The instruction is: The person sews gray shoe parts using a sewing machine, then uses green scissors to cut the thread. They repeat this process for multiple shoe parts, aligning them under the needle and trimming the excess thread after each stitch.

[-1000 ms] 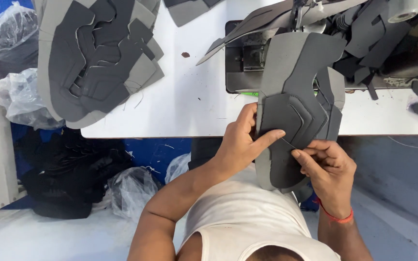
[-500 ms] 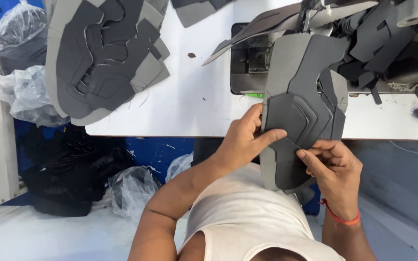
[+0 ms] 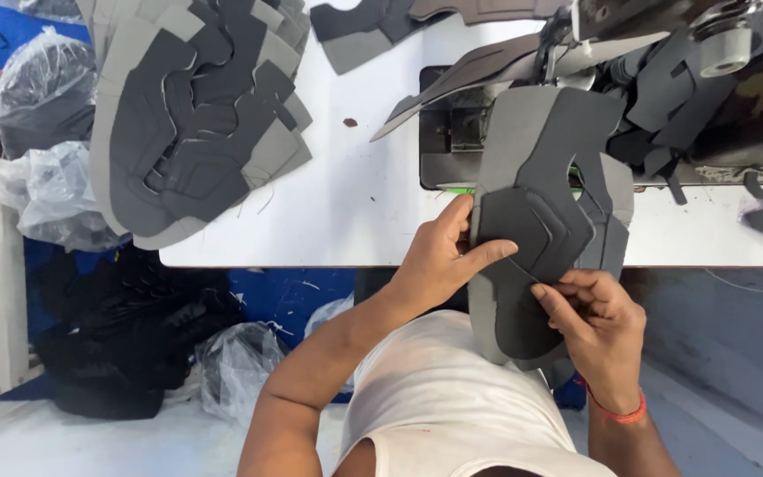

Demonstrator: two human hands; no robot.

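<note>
Matt grey foam-backed fabric panel (image 3: 536, 221) with darker stitched overlay; smooth white tabletop (image 3: 355, 194); worn metal sewing machine (image 3: 752, 97); glossy, crinkled clear plastic bags (image 3: 37, 132).

I only have one camera, and it sits on the person's head and looks almost straight down. It is close to the left hand (image 3: 439, 265) and the right hand (image 3: 598, 322), which are in the lower middle, and the white table (image 3: 355, 203) runs across the top with the sewing machine (image 3: 664, 79) at the far edge. The floor (image 3: 90, 442) shows at the bottom left, farther away.
</note>
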